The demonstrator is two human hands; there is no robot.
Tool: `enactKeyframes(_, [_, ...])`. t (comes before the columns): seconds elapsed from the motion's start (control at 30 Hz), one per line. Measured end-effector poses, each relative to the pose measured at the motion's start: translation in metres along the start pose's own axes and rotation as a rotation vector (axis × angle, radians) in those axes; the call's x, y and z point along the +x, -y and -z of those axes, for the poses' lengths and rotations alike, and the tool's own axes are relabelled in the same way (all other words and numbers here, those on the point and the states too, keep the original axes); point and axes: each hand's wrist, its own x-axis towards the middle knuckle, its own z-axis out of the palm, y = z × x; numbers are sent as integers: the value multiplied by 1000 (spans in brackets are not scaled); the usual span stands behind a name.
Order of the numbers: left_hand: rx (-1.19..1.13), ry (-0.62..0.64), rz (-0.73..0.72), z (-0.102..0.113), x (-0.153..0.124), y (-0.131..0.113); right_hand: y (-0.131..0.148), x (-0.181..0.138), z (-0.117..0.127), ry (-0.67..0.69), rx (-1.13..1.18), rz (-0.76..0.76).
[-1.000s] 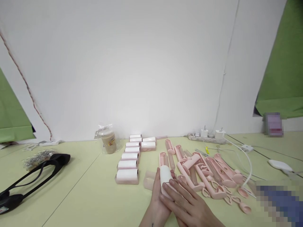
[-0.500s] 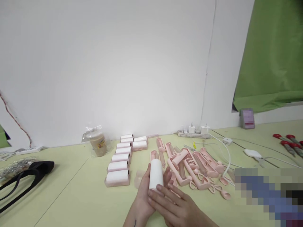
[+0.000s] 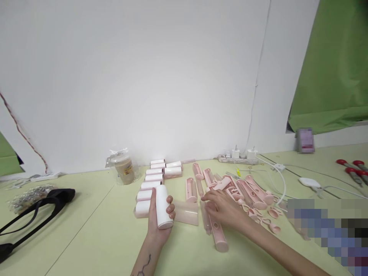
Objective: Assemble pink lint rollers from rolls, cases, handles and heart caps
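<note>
On the pale green table (image 3: pixel 86 237), under a white wall (image 3: pixel 143 76) with green paper (image 3: pixel 333 65) at the room's right: a white roll in hand.
The left hand (image 3: pixel 158 226), near the table's near edge, is wrapped around one white roll (image 3: pixel 162 207), held upright. The right hand (image 3: pixel 225 210) lies on the heap of pink parts (image 3: pixel 247 191) at mid-table; whether it grips anything I cannot tell. Between the hands lies one translucent pink cover (image 3: pixel 186 212). Toward the far edge run nine covered rolls (image 3: pixel 153 178) (seven in a column, two beside it), with one bagged cup (image 3: pixel 125 170) to their left. One power strip (image 3: pixel 237 157) sits at the far edge, and a black strap (image 3: pixel 34 214) by the left edge.
</note>
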Motion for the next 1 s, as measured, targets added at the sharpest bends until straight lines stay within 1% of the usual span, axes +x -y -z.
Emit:
enactKeyframes(0.07, [-9,-22,-4,5,0,-2,1,8,-4,30,-69,-53])
enactKeyframes(0.17, [-20,-5,25,7,-1,-2,2,16,-10,24,-103,-53])
enactKeyframes(0.27, [9,0,34,6,-1,2,0,18,-17,16,-156,-69])
enactKeyframes(0.37, [53,-43,22,6,1,7,-7,16,-20,25,-194,-71])
enactKeyframes(0.47, [91,-73,28,5,1,11,-14,16,-19,30,-209,-60])
enactKeyframes(0.6, [194,-102,42,2,-1,20,-22,17,-10,-7,-189,-33])
enactKeyframes(0.67, [246,-130,20,2,-1,26,-26,15,-3,-29,-113,-23])
enactKeyframes(0.7, [258,-155,-1,3,-1,29,-28,13,0,-48,-23,-28])
enactKeyframes(0.83, [256,-287,-67,8,1,41,-27,1,7,-131,558,-87])
enactKeyframes(0.87, [262,-300,-69,9,1,43,-24,-2,8,-125,640,-86])
enactKeyframes(0.93, [293,-298,-48,11,1,47,-15,-8,10,-96,673,-63])
enactKeyframes(1.0, [332,-286,-15,12,0,51,-2,-13,12,-75,611,-44])
